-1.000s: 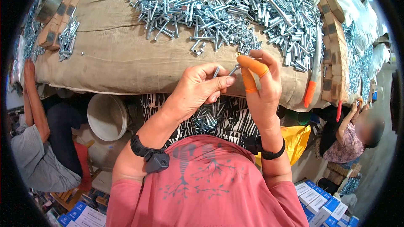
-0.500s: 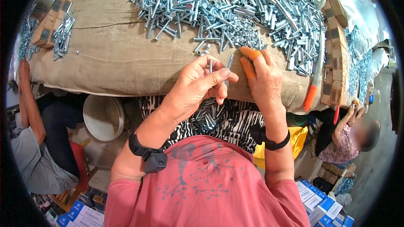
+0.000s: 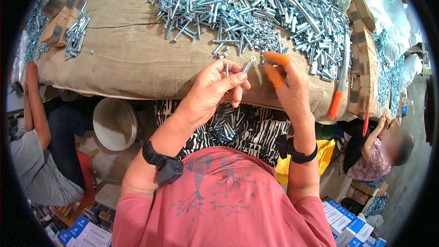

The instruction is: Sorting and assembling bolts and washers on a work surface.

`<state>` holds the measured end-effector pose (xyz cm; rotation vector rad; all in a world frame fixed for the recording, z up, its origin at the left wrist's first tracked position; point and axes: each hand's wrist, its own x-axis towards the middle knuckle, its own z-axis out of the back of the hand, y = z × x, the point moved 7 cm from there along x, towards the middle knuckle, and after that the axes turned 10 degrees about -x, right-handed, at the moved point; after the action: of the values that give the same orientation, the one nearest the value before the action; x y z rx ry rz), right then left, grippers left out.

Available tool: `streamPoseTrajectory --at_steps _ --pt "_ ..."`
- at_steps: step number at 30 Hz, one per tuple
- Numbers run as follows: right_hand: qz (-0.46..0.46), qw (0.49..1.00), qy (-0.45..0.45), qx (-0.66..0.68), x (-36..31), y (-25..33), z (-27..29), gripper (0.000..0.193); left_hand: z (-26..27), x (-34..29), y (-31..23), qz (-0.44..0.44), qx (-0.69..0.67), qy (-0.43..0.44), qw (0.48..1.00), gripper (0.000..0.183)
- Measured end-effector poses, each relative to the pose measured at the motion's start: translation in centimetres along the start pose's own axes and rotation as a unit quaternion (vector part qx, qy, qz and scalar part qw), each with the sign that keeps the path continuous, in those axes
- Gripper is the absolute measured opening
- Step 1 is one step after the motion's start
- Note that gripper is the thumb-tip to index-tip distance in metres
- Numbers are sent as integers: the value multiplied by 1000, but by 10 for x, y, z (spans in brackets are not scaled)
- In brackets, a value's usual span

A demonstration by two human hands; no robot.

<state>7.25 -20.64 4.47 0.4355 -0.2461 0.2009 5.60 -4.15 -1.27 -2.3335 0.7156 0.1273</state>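
Note:
My left hand [image 3: 215,87] is closed around slim silver bolts. One bolt [image 3: 227,69] points up between its fingers, and a second bolt [image 3: 248,67] leans right with a small pale ring at its tip, a nut or washer. To the right hovers my right hand [image 3: 292,84], smeared by motion, with orange covers on thumb and index finger. Those fingers are apart, and no held thing shows between them. Beyond the hands lies a pile of small nuts or rings [image 3: 270,41]. More bolts [image 3: 224,126] rest in my lap on patterned black-and-white cloth.
Loose bolts and tubes [image 3: 196,9] heap across the far side of the cloth-covered table [image 3: 128,73]. Wooden blocks [image 3: 363,64] edge it at right, near an orange-handled tool [image 3: 336,105]. A white bucket [image 3: 114,126] stands below. Other people sit at both sides.
A small ring now sits at the tip of the leaning bolt. My right hand has drawn slightly back and right from the small-parts pile. My left hand stays nearly in place.

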Motion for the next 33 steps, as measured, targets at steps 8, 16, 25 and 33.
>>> streamPoseTrajectory --at_steps 8,16,25,33 --pt "-50 995 -62 57 -10 -12 5 22 1 0 0 -5 -4 -16 1000 21" --pt "80 988 -39 -126 3 17 -6 15 0 1 0 0 -7 -13 1000 20" --pt "-187 813 34 550 -21 -10 -14 22 -15 -2 9 6 -6 31 999 13" --pt "-195 790 77 576 -30 -15 -13 24 -26 -6 13 9 9 34 999 13"
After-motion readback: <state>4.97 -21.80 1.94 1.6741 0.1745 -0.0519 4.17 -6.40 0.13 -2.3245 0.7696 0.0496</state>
